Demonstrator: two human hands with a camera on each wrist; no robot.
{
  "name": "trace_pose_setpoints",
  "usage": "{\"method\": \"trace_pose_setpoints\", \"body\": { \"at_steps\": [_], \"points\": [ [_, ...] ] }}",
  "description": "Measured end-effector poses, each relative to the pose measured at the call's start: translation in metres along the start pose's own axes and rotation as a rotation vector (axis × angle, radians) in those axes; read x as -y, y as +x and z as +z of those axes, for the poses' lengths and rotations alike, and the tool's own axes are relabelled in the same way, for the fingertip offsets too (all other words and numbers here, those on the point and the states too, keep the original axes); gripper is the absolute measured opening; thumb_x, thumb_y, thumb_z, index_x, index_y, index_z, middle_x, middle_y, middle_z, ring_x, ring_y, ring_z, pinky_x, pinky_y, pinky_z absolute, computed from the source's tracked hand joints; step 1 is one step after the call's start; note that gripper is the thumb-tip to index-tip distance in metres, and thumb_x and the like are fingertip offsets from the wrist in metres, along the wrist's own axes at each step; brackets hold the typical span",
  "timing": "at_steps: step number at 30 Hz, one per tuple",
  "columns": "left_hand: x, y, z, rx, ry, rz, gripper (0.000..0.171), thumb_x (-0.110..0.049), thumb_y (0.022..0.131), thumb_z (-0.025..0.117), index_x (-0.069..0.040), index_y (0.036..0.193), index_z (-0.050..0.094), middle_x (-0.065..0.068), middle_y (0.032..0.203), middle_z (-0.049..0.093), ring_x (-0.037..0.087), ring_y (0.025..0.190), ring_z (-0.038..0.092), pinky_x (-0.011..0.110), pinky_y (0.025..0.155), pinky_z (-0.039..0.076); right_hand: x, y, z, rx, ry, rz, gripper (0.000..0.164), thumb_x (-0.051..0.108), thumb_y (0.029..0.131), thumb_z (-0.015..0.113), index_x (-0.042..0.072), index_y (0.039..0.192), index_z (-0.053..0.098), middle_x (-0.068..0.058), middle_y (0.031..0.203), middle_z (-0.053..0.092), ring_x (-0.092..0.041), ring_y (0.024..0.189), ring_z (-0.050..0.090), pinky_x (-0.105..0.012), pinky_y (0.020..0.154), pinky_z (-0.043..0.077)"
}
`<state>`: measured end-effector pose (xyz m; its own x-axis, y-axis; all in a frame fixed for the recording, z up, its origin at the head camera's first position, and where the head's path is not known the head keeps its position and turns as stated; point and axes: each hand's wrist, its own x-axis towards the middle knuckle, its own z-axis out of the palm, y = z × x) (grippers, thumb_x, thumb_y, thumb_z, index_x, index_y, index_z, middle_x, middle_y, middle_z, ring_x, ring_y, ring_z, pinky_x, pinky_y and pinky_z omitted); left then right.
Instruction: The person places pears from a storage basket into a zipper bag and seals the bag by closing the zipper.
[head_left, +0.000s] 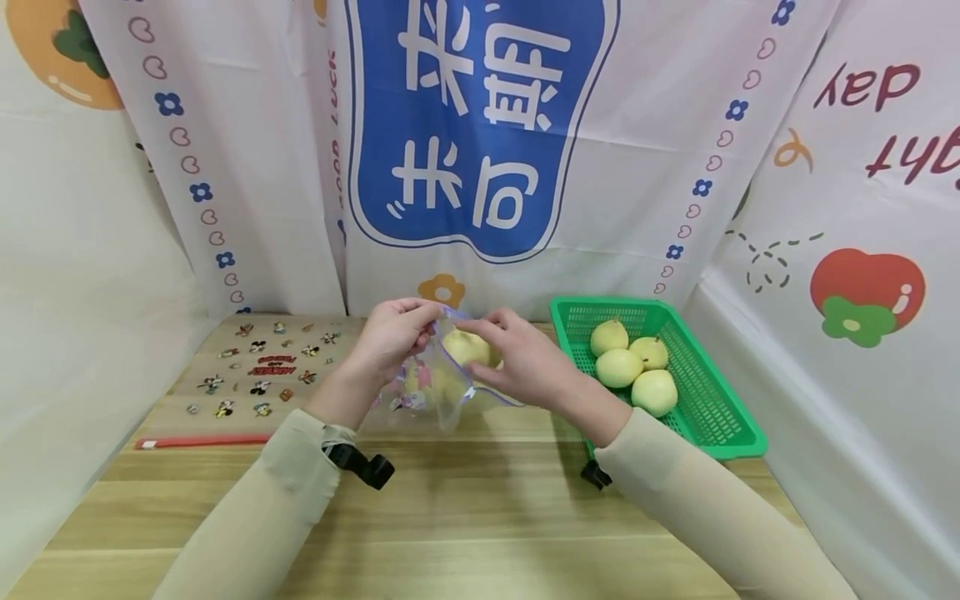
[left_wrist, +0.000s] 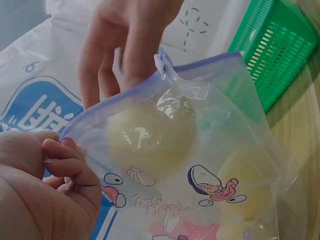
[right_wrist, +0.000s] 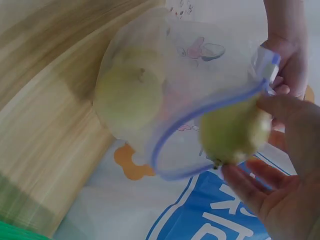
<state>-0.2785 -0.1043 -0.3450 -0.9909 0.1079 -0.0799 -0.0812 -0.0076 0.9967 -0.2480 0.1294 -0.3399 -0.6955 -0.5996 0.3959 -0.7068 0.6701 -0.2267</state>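
A clear zip bag [head_left: 448, 410] with a purple rim and printed sea figures hangs between both hands above the table. My left hand [head_left: 392, 335] pinches its rim at the left side. At the bag's mouth, my right hand [head_left: 531, 360] holds a pale yellow pear [right_wrist: 232, 131], thumb on one side and fingers on the other. In the left wrist view that pear shows through the plastic near the rim. Lower in the bag lies another pear [right_wrist: 131, 95], blurred by the film. A zip slider [left_wrist: 163, 64] sits on the rim.
A green basket [head_left: 723, 408] at the right holds several pears [head_left: 618, 367]. On the left lies a flat printed bag [head_left: 247, 375] with a red zip strip [head_left: 202, 442]. Behind the wooden table [head_left: 450, 517] hangs a white printed cloth [head_left: 645, 158].
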Motion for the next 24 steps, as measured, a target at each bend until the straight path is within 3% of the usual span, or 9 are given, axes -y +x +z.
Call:
{"method": "trace_pose_setpoints", "body": {
  "at_steps": [5,12,17,21,24],
  "points": [
    [-0.004,-0.002,0.002,-0.008,-0.015,0.025,0.029,-0.018,0.109,0.066,0.005,0.125,0.074,-0.006,0.072,0.063,0.003,0.058,0.052,0.016,0.056,0.045,-0.003,0.011,-0.002,-0.109,0.020,-0.006,0.025,0.007,0.104,0.069,0.006,0.129,0.074,-0.016,0.117,0.069,-0.027,0.099,0.077,-0.038,0.083,0.068],
    [-0.005,-0.004,-0.003,-0.031,-0.034,0.032,0.025,-0.017,0.109,0.066,0.004,0.121,0.074,-0.006,0.073,0.063,0.002,0.057,0.051,0.015,0.057,0.046,-0.019,0.004,-0.019,-0.050,0.013,0.153,0.032,0.018,0.105,0.070,0.011,0.136,0.072,-0.012,0.134,0.067,-0.029,0.116,0.074,-0.045,0.096,0.065],
    [-0.003,-0.004,-0.005,-0.023,-0.040,0.021,0.024,-0.017,0.109,0.066,0.002,0.121,0.074,-0.006,0.074,0.063,0.002,0.058,0.052,0.015,0.057,0.046,-0.044,-0.005,-0.034,-0.039,0.011,0.225,0.050,0.026,0.104,0.073,0.013,0.151,0.062,-0.014,0.150,0.060,-0.034,0.132,0.066,-0.054,0.109,0.060],
    [-0.002,-0.005,-0.007,-0.021,-0.036,0.021,0.026,-0.017,0.110,0.065,0.003,0.123,0.073,-0.006,0.074,0.063,0.002,0.057,0.051,0.015,0.057,0.046,-0.064,-0.012,-0.049,-0.007,0.006,0.285,0.074,0.035,0.102,0.078,0.021,0.167,0.045,-0.017,0.169,0.042,-0.042,0.148,0.054,-0.063,0.120,0.050],
    [-0.001,-0.006,-0.007,-0.022,-0.033,0.021,0.027,-0.017,0.110,0.065,0.004,0.125,0.073,-0.006,0.075,0.063,0.001,0.058,0.052,0.015,0.057,0.045,-0.080,-0.019,-0.062,0.016,-0.008,0.333,0.085,0.039,0.101,0.079,0.026,0.172,0.034,-0.019,0.177,0.030,-0.048,0.152,0.048,-0.070,0.118,0.049]
  ]
}}
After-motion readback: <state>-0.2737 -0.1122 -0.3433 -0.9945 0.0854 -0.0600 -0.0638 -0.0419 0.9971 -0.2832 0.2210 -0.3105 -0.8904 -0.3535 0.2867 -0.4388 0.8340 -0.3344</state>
